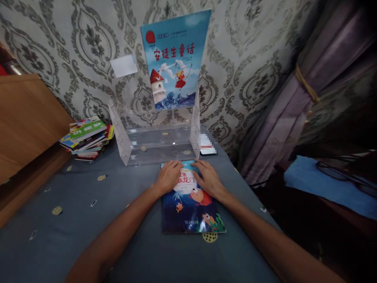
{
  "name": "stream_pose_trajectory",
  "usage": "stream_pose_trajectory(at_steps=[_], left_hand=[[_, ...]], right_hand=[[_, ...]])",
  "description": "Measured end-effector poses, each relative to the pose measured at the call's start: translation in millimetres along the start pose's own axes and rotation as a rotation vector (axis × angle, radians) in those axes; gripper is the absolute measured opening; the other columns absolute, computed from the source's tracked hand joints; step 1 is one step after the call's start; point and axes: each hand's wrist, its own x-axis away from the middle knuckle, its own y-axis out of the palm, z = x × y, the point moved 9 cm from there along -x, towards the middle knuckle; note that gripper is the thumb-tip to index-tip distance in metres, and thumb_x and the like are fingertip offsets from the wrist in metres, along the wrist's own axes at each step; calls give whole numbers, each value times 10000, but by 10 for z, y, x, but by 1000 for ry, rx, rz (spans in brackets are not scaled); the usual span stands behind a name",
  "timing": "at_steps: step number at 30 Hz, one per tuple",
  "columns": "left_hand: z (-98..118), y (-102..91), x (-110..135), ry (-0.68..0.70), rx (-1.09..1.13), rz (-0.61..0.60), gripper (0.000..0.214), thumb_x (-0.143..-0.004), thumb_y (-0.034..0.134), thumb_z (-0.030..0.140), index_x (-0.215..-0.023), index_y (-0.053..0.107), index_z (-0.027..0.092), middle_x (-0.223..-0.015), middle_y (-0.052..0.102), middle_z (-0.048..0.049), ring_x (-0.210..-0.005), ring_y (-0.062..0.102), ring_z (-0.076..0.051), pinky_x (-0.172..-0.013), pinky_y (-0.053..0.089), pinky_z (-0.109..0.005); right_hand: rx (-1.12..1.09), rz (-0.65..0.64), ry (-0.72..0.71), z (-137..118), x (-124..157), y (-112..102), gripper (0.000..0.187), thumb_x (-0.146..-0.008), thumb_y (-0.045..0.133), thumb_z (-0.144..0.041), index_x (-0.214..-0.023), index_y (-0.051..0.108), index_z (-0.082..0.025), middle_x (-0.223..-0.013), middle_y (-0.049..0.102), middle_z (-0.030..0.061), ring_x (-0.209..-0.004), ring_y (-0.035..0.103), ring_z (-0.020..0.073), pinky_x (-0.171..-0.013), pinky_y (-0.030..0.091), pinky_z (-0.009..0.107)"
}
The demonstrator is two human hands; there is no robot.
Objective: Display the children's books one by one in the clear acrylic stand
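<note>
A picture book (188, 216) with a dark blue cover and orange fish lies face up on the bedspread. Near its upper left corner, my left hand (170, 175) rests on the cover with fingers laid flat toward the far edge. My right hand (207, 177) lies over the upper right side, its fingers apart and its thumb on the cover. Just beyond the book stands a clear plastic rack (160, 145) with stepped side panels. A light blue storybook (179, 63) with a red-roofed tower stands upright at the rack's back.
At the left, several books form an uneven stack (90, 137) beside a wooden panel (32, 122). A phone-like object (207, 144), partly blurred out, lies right of the rack. A white paper (123, 66) is against the wallpaper. Right are a tied curtain (282, 114) and blue cloth (326, 188).
</note>
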Motion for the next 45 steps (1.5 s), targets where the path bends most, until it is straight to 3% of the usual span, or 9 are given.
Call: stream_pose_trajectory(at_steps=[45], left_hand=[[-3,-19,7,-13,2,9,275,-943,451,105,-1146,622,177,-1195,658,-94,-1147,587,-226,-1018,481,-414]], right_hand=[[-94,-3,30,66,-17,-5,281,-926,501,-246,-1132,682,-184,-1337,628,150,-1242,582,296,-1066,454,494]])
